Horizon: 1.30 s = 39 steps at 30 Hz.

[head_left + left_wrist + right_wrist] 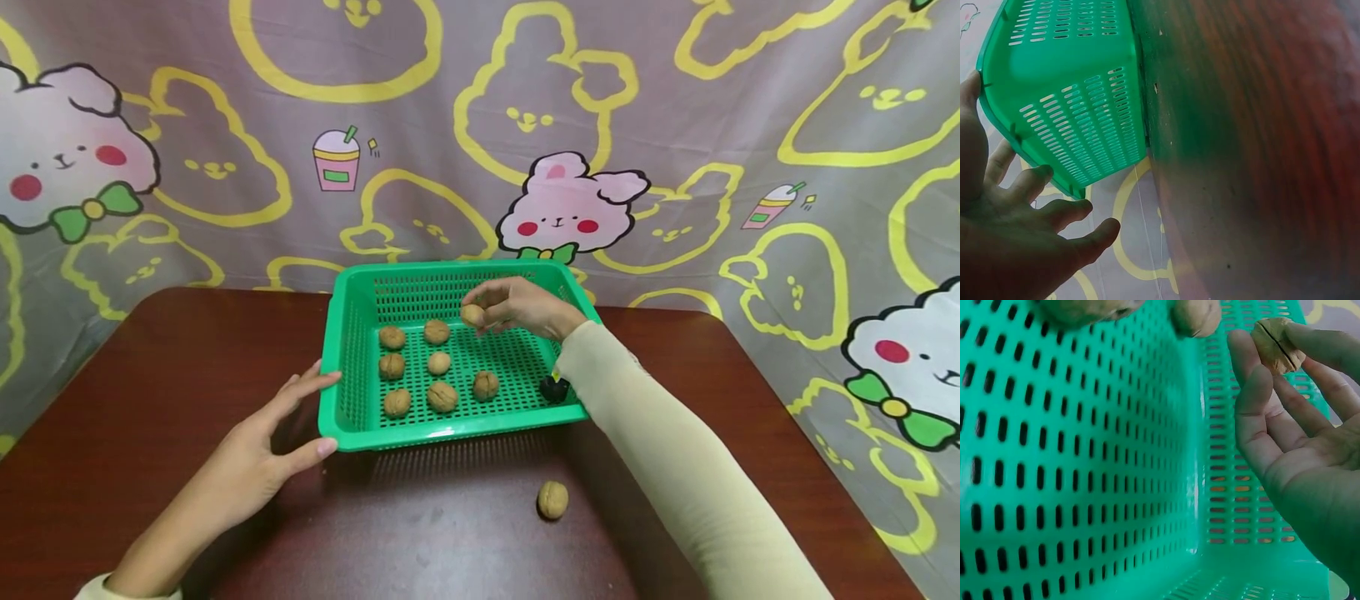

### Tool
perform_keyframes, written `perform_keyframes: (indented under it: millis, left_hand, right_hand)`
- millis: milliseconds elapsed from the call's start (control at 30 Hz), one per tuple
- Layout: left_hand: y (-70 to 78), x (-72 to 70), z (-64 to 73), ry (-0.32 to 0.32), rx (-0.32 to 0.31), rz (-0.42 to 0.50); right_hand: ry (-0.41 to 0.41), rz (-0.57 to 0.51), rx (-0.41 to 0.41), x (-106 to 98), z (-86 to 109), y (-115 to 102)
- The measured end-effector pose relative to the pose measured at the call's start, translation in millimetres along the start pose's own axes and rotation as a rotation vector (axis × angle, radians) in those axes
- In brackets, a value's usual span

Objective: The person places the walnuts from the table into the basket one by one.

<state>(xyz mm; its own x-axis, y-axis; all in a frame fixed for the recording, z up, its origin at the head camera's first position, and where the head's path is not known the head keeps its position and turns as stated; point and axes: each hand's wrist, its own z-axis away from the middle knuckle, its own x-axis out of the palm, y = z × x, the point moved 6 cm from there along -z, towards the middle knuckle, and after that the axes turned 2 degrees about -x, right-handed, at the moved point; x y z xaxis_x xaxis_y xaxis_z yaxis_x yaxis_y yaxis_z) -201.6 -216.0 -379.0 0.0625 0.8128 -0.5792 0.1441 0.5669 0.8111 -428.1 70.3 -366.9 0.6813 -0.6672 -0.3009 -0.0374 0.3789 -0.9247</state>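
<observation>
A green plastic basket (453,435) with slotted walls stands on the table. My right hand (525,307) reaches inside it and pinches a walnut (472,315) between thumb and fingers, above the basket floor. The seam of that walnut (1277,345) shows in the right wrist view. My left hand (251,454) touches the basket's left rim, fingers spread and fairly straight. Several walnuts (442,397) lie in rows on the left and middle of the basket floor. Among them sits a smaller, smoother tan ball (438,363).
Near the basket's front right corner lies a dark round thing (553,388) with a yellow-green bit on top, partly hidden by the sleeve. A single walnut (552,500) rests on the brown table (435,533) before the basket. A patterned cloth (420,133) hangs behind.
</observation>
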Motion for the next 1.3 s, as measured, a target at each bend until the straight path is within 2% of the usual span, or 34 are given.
perform_keyframes:
  millis: [233,500,800,1300]
  left_hand:
    - [0.6,-0.4,-0.5,-0.005,-0.006,-0.005]
    - [1.0,-0.9,0.0,-0.002,-0.004,-0.001]
    - [-0.3,-1.2,-0.1,-0.008,-0.024,0.002]
    - [0.6,0.0,1.4,-0.004,-0.012,0.018]
  right_hand:
    - [-0.033,0.117,0.079,2,-1.6,11]
    - [-0.089,0.247,0.115,8,-2.8,17]
    - [-0.103,0.286,0.133,11,-2.1,18]
    - [-0.110,0.349,0.142,12,-1.2,19]
